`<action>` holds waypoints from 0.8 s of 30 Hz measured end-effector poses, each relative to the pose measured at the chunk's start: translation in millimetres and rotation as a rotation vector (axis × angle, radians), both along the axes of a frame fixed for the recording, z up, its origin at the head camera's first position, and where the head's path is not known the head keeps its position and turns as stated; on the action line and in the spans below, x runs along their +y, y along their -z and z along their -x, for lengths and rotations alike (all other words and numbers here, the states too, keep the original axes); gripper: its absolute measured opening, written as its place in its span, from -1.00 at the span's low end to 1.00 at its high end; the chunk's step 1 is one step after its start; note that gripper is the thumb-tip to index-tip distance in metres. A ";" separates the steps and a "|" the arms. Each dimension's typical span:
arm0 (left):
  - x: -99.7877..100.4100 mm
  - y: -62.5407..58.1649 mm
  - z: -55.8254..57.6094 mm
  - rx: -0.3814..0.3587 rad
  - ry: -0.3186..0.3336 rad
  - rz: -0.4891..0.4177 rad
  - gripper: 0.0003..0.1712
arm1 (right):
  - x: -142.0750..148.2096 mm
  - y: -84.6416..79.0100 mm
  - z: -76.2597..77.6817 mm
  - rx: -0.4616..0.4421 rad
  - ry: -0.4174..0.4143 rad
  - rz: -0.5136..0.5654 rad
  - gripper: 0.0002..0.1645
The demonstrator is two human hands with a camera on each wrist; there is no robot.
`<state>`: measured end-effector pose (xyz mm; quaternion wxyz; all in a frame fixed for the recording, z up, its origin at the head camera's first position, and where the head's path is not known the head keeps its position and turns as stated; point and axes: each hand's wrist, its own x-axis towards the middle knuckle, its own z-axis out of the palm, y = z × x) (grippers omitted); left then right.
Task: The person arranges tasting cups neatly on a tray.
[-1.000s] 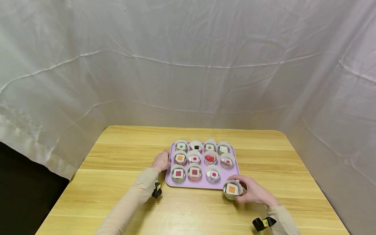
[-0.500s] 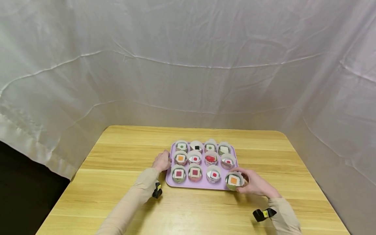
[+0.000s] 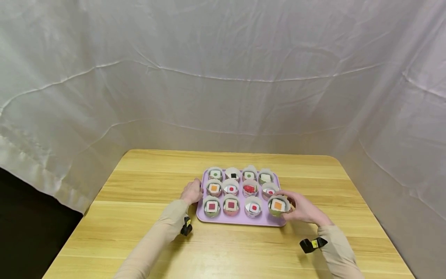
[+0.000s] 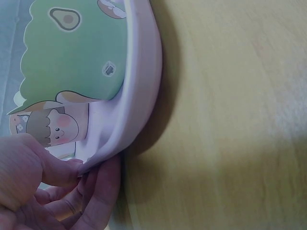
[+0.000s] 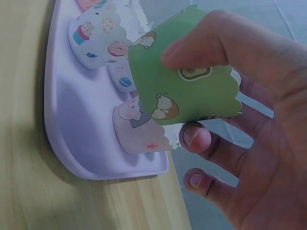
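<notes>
My right hand (image 3: 302, 208) holds a green paper baking cup (image 5: 187, 81) between thumb and fingers, over the near right corner of the lilac tray (image 3: 240, 220). Inside this cup lies a white square piece with an orange centre (image 3: 277, 205). In the right wrist view the cup is tilted and overlaps a pink cup (image 5: 136, 129) on the tray. My left hand (image 3: 192, 191) pinches the tray's left rim (image 4: 103, 148) between thumb and fingers. Right beside that thumb, a green cup (image 4: 81, 52) with an avocado print stands on the tray.
Several more paper cups stand in rows on the tray, among them one with a red piece (image 3: 249, 188) and one with a black piece (image 3: 233, 176). The wooden table (image 3: 146, 176) extends around the tray. A grey curtain (image 3: 223, 97) hangs behind it.
My right hand has carried the green cup forward from the tray's near edge to over its near right corner. The left hand has stayed on the rim.
</notes>
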<state>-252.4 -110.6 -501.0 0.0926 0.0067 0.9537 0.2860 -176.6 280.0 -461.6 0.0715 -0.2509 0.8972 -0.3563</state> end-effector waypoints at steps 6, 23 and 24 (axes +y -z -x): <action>0.1 1.7 0.3 0.007 0.004 0.001 -0.77 | 0.3 4.5 6.1 0.004 -0.014 0.001 -0.23; 0.3 2.8 0.6 -0.007 -0.004 -0.003 -0.73 | 1.2 13.0 12.4 -0.067 -0.008 0.036 -0.29; 0.3 2.6 0.5 -0.008 -0.003 -0.003 -0.73 | 1.2 13.1 12.5 -0.065 -0.008 0.034 -0.29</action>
